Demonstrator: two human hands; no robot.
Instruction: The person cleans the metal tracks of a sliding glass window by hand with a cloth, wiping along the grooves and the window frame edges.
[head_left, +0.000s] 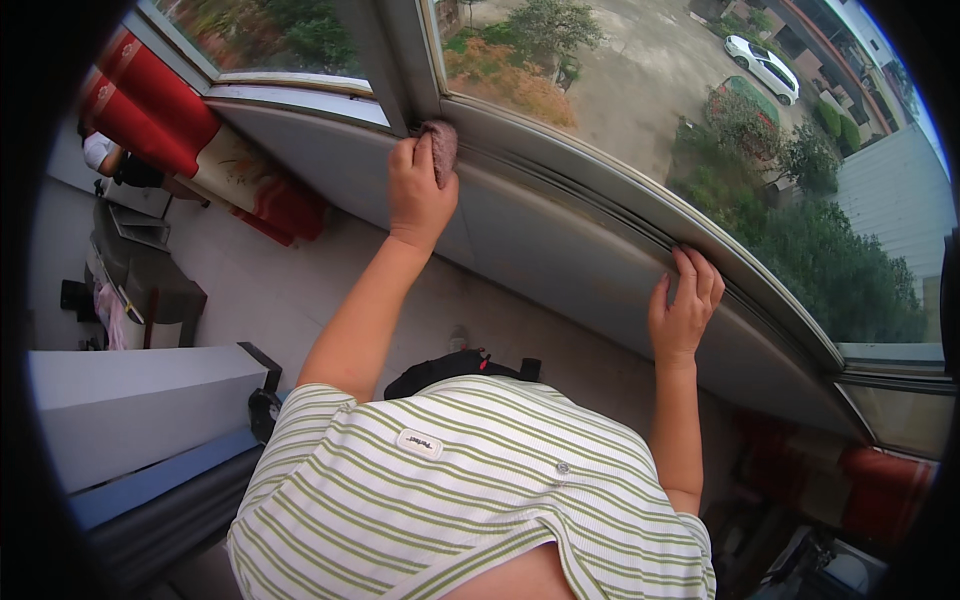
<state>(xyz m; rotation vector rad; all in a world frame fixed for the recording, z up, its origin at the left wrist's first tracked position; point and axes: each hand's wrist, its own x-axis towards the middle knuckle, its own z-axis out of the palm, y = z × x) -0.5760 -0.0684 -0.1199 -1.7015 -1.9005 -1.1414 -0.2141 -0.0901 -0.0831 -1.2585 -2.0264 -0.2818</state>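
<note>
My left hand (421, 186) grips a folded brownish-pink cloth (442, 148) and presses it at the window's sliding track, beside the upright of the metal window frame (424, 56). Further right, the fingertips of my right hand (686, 300) rest on the edge of the window track (600, 212), with the thumb apart from the fingers and nothing held. The track runs between both hands below the large glass pane (637, 97). Under it is the pale wall panel (540, 255).
Red patterned curtains (150, 94) hang at the left, with another red curtain (881, 487) at lower right. A person (112, 157) is at the far left near a dark sofa (142, 277). A clear bottle (459, 337) stands on the floor near my body.
</note>
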